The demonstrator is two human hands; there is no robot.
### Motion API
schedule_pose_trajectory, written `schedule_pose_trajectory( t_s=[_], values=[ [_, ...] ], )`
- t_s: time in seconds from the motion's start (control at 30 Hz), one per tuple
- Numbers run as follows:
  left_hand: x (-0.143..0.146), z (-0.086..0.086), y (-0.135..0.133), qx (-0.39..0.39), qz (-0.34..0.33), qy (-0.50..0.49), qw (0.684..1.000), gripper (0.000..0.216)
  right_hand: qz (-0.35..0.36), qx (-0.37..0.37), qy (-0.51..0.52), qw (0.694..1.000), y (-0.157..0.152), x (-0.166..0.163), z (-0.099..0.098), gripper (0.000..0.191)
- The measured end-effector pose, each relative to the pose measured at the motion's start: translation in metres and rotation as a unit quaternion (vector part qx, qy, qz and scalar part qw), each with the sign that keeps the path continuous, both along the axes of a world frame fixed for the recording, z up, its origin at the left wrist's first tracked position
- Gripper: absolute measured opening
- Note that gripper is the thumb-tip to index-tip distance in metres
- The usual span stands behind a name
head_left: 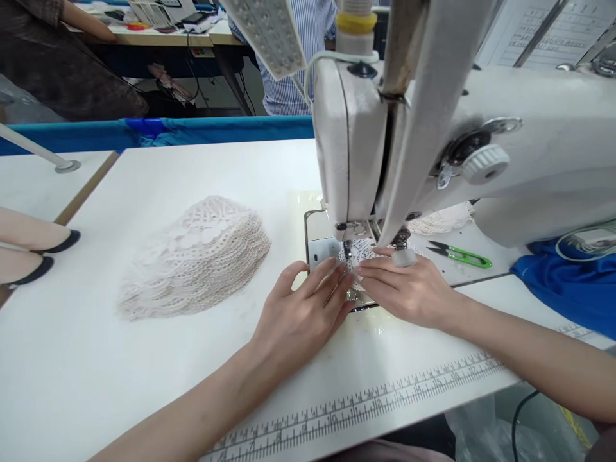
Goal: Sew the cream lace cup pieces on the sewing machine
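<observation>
A piece of white lace (359,251) lies under the presser foot (348,249) of a white sewing machine (351,141). My left hand (308,305) is at the front left of the needle area, its fingertips together and closed on the lace edge. From the right, my right hand (409,285) presses its close-set fingers on the same lace; a white band (404,258) circles one finger. Parts of the lace are hidden beneath both hands. Left of the machine rests a stack of lace pieces (202,263), cream and white.
Green-handled thread snips (459,255) lie right of my right hand, near more lace (443,219) behind the needle. Blue cloth (572,289) sits at the right edge. A printed ruler (356,410) runs along the table front. Another person's striped shirt (293,58) shows beyond.
</observation>
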State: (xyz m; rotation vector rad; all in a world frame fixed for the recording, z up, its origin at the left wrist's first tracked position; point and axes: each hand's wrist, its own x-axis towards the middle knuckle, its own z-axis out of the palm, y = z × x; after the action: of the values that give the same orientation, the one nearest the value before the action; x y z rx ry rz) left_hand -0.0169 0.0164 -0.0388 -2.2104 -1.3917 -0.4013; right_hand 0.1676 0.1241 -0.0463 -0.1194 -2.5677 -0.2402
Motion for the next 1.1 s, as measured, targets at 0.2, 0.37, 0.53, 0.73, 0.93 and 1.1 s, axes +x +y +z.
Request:
schedule_pose_trajectory(
  t_s=[0.2,0.37,0.53,0.73,0.93,1.1],
  values=[
    [-0.002,0.001,0.008,-0.003,0.007,-0.016,1.0,0.022,-0.022,0.014,-0.012,1.0,0.004,-0.004,0.001,0.019],
    [-0.003,0.0,0.01,0.004,0.014,-0.027,1.0,0.022,-0.054,-0.006,-0.005,0.999,0.001,-0.004,0.003,0.018],
    [-0.004,0.002,0.008,0.004,0.013,-0.03,0.999,0.02,-0.043,-0.03,-0.006,0.999,-0.002,-0.003,0.003,0.026],
    [-0.006,0.004,0.007,-0.011,0.008,-0.051,0.999,0.018,-0.043,-0.015,-0.01,0.999,0.0,-0.002,0.003,0.027],
    [-0.006,0.002,0.01,-0.002,0.011,-0.048,0.999,0.015,-0.057,-0.013,-0.019,0.998,-0.001,-0.002,0.002,0.027],
    [-0.006,0.002,0.013,0.003,0.014,-0.043,0.999,0.015,-0.061,-0.006,-0.021,0.998,0.0,-0.002,0.001,0.027]
  ],
)
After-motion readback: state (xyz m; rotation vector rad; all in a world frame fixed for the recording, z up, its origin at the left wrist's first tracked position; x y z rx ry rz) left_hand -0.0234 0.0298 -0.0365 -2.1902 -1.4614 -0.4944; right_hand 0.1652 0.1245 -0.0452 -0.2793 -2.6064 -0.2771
